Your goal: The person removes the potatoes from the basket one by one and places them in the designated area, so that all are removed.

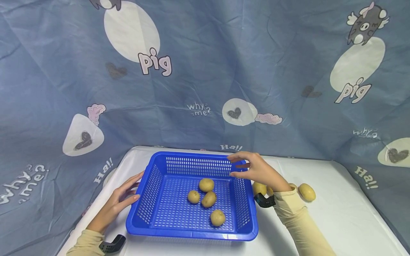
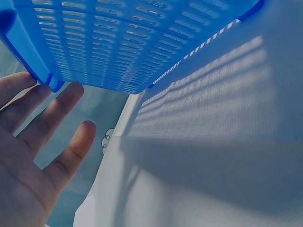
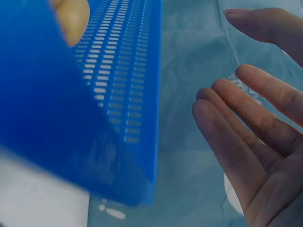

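A blue plastic basket [image 1: 189, 234] with slotted walls sits on the white table, with several potatoes [image 1: 217, 217] on its floor. My left hand [image 1: 116, 202] is at the basket's left side, fingers extended beside the rim; in the left wrist view the fingertips [image 2: 72, 90] come close to the basket wall, and whether they touch is hard to tell. Above the basket's back right corner is my right hand [image 1: 253, 167], fingers spread and thumb apart. Nothing lies between its fingers [image 3: 232, 146] in the right wrist view, where the basket wall [image 3: 137, 94] stands beside it.
To the right of the basket, more potatoes [image 1: 306, 192] lie on the white tablecloth [image 1: 339, 213], some partly hidden behind my right wrist. A blue printed cloth [image 1: 198, 78] hangs behind and around the table. Each wrist wears a black band [image 1: 112, 244].
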{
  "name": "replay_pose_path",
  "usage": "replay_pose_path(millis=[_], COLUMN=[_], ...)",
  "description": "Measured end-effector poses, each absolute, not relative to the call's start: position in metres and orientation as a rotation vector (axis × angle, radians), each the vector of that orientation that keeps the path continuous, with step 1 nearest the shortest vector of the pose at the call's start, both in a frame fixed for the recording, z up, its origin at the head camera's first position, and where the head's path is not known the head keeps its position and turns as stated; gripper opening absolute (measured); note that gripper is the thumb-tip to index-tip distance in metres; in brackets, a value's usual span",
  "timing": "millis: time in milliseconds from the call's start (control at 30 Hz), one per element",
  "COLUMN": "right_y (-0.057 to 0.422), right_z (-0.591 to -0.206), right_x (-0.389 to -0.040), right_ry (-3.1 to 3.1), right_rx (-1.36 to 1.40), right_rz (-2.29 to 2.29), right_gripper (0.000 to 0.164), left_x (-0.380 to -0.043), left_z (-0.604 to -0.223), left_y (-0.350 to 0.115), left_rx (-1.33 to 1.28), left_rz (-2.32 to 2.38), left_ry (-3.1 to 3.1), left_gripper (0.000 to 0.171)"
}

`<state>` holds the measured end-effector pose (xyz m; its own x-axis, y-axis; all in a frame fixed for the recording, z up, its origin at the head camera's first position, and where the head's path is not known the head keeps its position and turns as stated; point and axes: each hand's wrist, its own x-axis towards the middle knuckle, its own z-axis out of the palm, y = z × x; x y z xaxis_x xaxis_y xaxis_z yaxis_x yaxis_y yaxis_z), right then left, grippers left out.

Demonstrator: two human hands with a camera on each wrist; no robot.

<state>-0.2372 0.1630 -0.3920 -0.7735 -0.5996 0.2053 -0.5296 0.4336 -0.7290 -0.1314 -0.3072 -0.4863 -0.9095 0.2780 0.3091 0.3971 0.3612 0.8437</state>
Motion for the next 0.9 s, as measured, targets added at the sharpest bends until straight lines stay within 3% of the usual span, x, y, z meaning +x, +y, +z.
replay_pose_path(millis=[900], right_y=[0.092], right_z=[-0.415], right_x=[-0.244], right_ry=[2.512], right_rx=[-1.154], right_rz=[-0.966], right_gripper=[0.047], left_x=[-0.134], left_z=[-0.491], left_y=[-0.31], left_rx=[-0.654], left_rz=[-1.622], left_ry=[-2.465], left_gripper=[0.064])
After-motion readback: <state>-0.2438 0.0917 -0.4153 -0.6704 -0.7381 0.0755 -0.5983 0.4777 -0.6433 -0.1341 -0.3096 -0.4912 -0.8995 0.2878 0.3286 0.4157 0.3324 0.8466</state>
